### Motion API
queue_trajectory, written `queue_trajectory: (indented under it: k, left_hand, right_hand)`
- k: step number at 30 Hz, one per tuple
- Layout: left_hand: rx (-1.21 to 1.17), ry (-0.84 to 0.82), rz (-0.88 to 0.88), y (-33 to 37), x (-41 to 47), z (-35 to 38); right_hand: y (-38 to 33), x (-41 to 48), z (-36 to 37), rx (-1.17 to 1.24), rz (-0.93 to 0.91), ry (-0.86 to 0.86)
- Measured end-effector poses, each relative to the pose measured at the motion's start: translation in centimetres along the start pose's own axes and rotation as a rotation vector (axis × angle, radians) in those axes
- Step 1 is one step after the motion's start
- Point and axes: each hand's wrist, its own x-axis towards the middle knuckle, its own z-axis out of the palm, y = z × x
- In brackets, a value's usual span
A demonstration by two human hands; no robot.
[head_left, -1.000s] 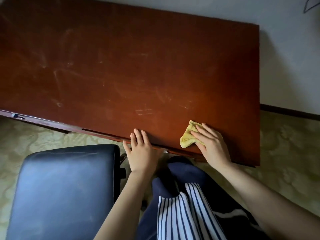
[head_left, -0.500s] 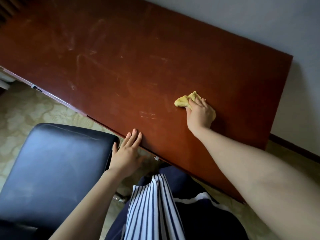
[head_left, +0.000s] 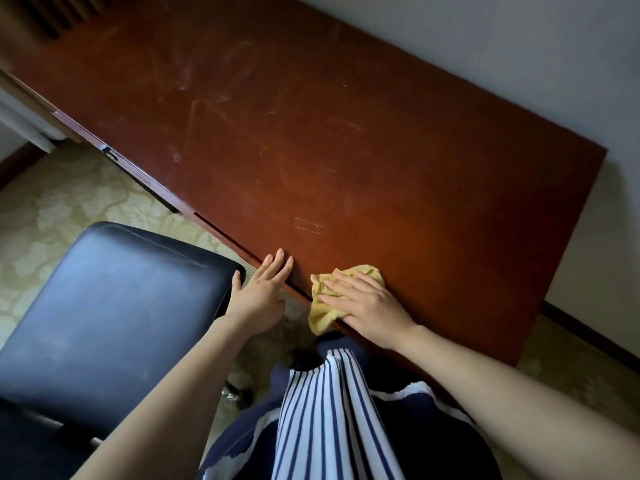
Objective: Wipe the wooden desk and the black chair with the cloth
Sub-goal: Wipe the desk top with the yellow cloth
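Observation:
The reddish-brown wooden desk [head_left: 311, 133] runs diagonally across the head view, its top marked with pale scratches and smears. My right hand [head_left: 367, 303] lies flat on a yellow cloth [head_left: 320, 311] at the desk's near edge; part of the cloth hangs over that edge. My left hand [head_left: 259, 292] rests with its fingertips on the same edge, just left of the cloth, fingers apart and holding nothing. The black padded chair [head_left: 110, 306] stands at lower left, its seat edge touching my left thumb.
A pale wall [head_left: 519, 46] borders the desk's far and right sides, with a dark skirting board [head_left: 588, 334] below. Patterned carpet [head_left: 69, 202] covers the floor. My striped and navy clothing [head_left: 329, 427] fills the bottom centre. A slatted panel [head_left: 52, 15] sits at top left.
My right hand has pulled the cloth back from the middle of the desk to its near edge. The left hand stays on the edge. The view has shifted.

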Motion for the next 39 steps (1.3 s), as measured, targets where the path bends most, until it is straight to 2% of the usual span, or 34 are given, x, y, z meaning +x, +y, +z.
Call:
queue_trajectory:
  k: [4, 11, 21, 26, 33, 36, 39]
  left_hand:
    - [0.012, 0.027, -0.002, 0.5, -0.2, 0.0]
    - [0.085, 0.044, -0.023, 1.6, -0.7, -0.9]
    - [0.015, 0.193, -0.13, 1.9, -3.1, -1.0]
    - [-0.028, 0.215, -0.217, 0.8, -4.1, -1.1]
    - [-0.144, 0.192, -0.251, 1.2, -2.8, -2.6]
    - [-0.135, 0.165, -0.201, 2.2, -1.4, -3.4]
    - [-0.075, 0.136, -0.1, 3.9, 0.4, -3.8]
  right_hand:
    - [3.1, -2.9, -2.2, -0.047, -0.097, -0.078]
    - [6.1, -1.3, -5.5, -0.181, -0.12, -0.211]
    - [5.4, 12.6, -5.2, -0.234, 0.15, -0.323]
    - [2.9, 14.5, -2.5, -0.192, 0.28, -0.251]
    - [1.7, 9.9, -1.5, -0.095, 0.011, -0.239]
    - [0.9, 6.5, -1.6, -0.054, -0.103, -0.147]
    - [0.9, 3.2, -1.6, -0.021, -0.121, -0.088]
